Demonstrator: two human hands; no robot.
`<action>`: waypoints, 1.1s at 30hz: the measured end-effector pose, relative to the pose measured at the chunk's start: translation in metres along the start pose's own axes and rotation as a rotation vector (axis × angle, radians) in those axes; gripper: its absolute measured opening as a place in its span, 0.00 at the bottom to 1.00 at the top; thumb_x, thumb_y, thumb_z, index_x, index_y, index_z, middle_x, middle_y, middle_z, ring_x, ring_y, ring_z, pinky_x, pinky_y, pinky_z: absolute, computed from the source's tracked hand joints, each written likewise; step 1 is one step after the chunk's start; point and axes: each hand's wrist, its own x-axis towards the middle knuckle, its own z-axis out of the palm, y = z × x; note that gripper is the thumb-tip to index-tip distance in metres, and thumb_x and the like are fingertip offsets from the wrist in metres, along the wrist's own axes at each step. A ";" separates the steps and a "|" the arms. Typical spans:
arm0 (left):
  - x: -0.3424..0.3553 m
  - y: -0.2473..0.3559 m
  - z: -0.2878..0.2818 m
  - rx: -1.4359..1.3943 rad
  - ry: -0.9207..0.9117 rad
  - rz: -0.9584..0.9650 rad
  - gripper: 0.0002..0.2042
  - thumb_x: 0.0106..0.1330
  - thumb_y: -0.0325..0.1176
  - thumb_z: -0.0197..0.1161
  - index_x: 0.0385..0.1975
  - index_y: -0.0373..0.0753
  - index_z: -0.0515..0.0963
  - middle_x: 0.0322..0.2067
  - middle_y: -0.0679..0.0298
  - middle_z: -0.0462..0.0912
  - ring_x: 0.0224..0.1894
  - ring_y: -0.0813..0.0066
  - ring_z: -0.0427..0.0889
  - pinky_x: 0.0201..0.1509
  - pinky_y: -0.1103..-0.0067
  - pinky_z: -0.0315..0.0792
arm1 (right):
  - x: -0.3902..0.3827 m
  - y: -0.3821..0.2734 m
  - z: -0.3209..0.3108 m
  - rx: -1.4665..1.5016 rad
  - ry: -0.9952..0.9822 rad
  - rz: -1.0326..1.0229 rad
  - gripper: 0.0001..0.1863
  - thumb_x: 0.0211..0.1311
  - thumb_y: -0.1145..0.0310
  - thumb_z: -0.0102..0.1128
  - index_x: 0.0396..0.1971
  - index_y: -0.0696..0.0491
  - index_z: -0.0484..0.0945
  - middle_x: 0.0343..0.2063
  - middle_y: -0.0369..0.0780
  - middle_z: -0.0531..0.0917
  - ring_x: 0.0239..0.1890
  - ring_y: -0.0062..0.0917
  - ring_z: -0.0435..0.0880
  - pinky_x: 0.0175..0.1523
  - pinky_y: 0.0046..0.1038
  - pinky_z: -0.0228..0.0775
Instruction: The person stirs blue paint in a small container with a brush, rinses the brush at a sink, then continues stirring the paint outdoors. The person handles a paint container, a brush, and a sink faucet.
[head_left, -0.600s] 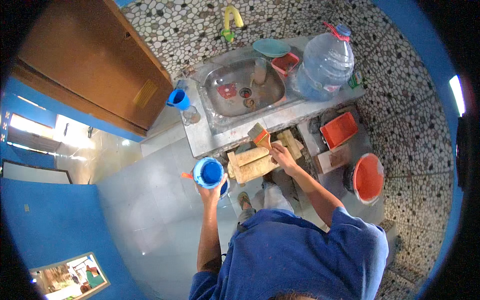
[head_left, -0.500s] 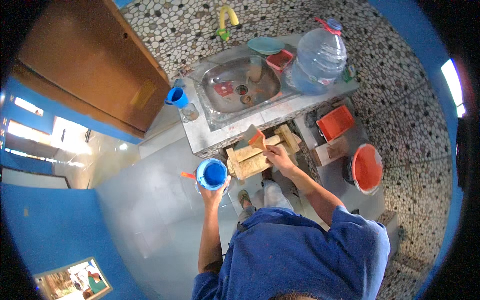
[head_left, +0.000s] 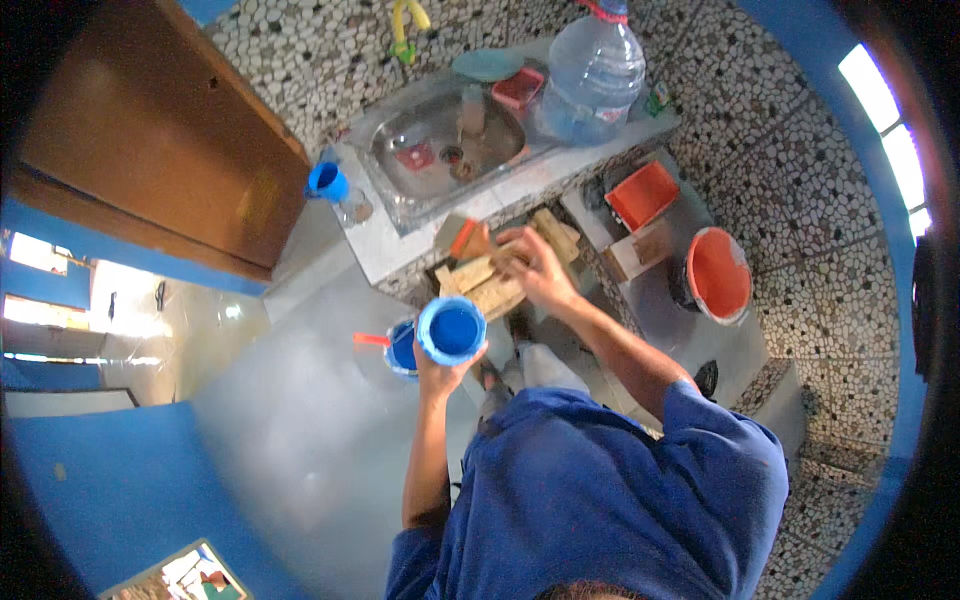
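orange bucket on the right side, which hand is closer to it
Right. The right hand is left of the orange bucket, roughly level with it in the picture; the left hand is farther left and lower, holding a round blue container.

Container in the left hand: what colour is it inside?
The container's inside is blue, best in head view.

You look through a wide fisheye worn at the left of your head, facing down and forward. Your left hand (head_left: 446, 374) and right hand (head_left: 540, 272) fall near mid-frame, your shirt (head_left: 600, 480) filling the near, lower edge. The sink (head_left: 398, 184) sits farther off, slanted to the frame, with the door (head_left: 150, 130) upper left and pebbled wall (head_left: 745, 115) right
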 end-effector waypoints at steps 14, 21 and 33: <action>-0.005 -0.018 0.033 0.045 -0.053 0.035 0.43 0.44 0.31 0.89 0.62 0.36 0.70 0.55 0.58 0.81 0.56 0.66 0.81 0.65 0.68 0.73 | -0.085 -0.117 -0.087 -0.291 0.459 -0.229 0.14 0.68 0.66 0.74 0.42 0.56 0.78 0.31 0.30 0.81 0.32 0.12 0.76 0.38 0.18 0.70; 0.004 -0.002 0.056 -0.023 -0.103 0.083 0.35 0.49 0.32 0.84 0.58 0.34 0.75 0.52 0.57 0.84 0.51 0.65 0.84 0.61 0.69 0.76 | -0.153 -0.077 -0.113 -0.342 0.455 -0.119 0.13 0.71 0.70 0.67 0.51 0.57 0.81 0.34 0.32 0.83 0.39 0.12 0.78 0.44 0.21 0.74; -0.014 0.036 0.140 -0.129 -0.226 0.029 0.36 0.50 0.27 0.83 0.61 0.34 0.74 0.54 0.58 0.82 0.54 0.67 0.82 0.62 0.69 0.76 | -0.294 -0.025 -0.166 -0.691 0.635 0.104 0.09 0.61 0.66 0.74 0.39 0.51 0.87 0.32 0.43 0.86 0.35 0.41 0.86 0.41 0.38 0.78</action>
